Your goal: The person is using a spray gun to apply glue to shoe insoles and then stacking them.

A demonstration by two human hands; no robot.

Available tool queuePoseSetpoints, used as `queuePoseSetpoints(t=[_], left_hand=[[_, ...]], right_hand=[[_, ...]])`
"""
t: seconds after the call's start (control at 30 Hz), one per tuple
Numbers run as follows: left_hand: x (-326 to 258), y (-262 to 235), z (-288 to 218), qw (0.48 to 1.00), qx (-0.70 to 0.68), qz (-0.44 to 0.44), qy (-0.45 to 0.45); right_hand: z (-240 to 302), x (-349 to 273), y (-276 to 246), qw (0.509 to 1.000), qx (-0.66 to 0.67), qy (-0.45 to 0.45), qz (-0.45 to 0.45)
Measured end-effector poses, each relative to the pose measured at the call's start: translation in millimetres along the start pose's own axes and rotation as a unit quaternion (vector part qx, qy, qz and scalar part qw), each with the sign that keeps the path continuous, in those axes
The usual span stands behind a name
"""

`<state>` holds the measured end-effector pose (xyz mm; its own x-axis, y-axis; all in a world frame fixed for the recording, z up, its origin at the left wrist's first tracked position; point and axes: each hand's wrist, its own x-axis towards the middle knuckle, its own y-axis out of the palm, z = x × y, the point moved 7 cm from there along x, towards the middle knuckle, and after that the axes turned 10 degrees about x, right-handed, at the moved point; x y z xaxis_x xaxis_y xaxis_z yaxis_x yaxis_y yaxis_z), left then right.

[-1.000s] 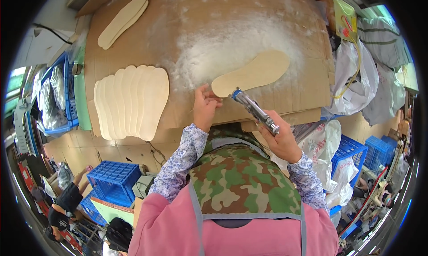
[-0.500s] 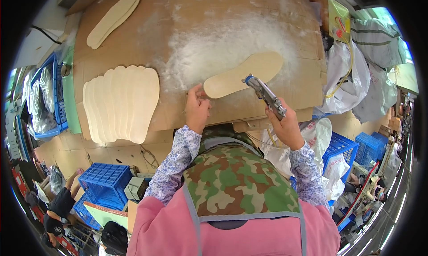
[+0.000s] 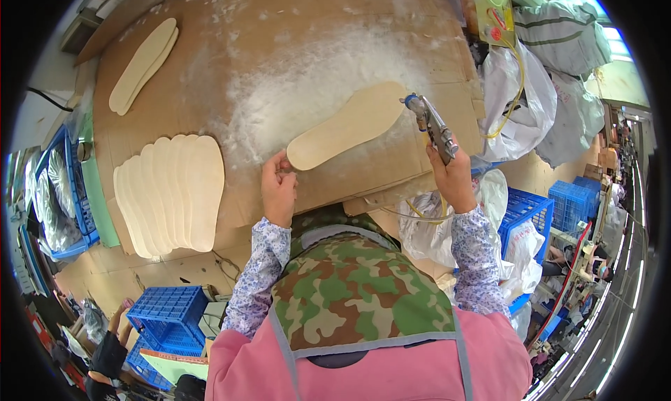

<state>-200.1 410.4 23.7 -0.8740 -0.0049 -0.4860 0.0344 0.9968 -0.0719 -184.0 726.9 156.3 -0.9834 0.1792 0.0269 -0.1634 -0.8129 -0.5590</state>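
A single cream insole point(image 3: 346, 125) lies slantwise over a white, dusty-looking patch on the cardboard-covered table point(image 3: 258, 59). My left hand point(image 3: 279, 195) has its curled fingers at the narrower near-left end of this insole, pinching the edge. In my right hand point(image 3: 454, 181) is a metal spray gun point(image 3: 437, 132), with a blue ring at its nozzle and a yellow hose below. Its nozzle stands close to the insole's wide far-right end. To the left, several insoles point(image 3: 171, 191) lie overlapped in a fan. Two more insoles point(image 3: 143, 66) rest stacked at the far left.
Blue crates point(image 3: 168, 314) stand on the floor at the lower left, and another blue crate point(image 3: 524, 212) is at the right. White plastic bags point(image 3: 517, 107) hang beside the table's right edge, by a yellow box point(image 3: 493, 13). At the lower left a person point(image 3: 108, 352) is partly visible.
My right hand has swung the spray gun from over the insole's middle to its far-right end. My left fingers have closed in on the near end. The whole view has shifted.
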Motion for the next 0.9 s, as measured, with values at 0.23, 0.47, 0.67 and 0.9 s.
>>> queuePoseSetpoints(t=[0.23, 0.47, 0.67, 0.9], left_hand=[[-1, -3, -3, 1.000, 0.004, 0.018, 0.011], [2, -7, 5, 1.000, -0.013, 0.019, 0.008], [6, -12, 9, 1.000, 0.007, 0.026, 0.014], [4, -12, 7, 0.999, 0.002, 0.035, 0.015]], right_hand=[[5, -26, 4, 0.999, -0.012, 0.051, 0.013], [25, -52, 33, 0.996, 0.042, 0.049, 0.067], [41, -68, 54, 0.992, 0.054, 0.053, 0.105], [64, -80, 79, 0.981, 0.086, 0.055, 0.165]])
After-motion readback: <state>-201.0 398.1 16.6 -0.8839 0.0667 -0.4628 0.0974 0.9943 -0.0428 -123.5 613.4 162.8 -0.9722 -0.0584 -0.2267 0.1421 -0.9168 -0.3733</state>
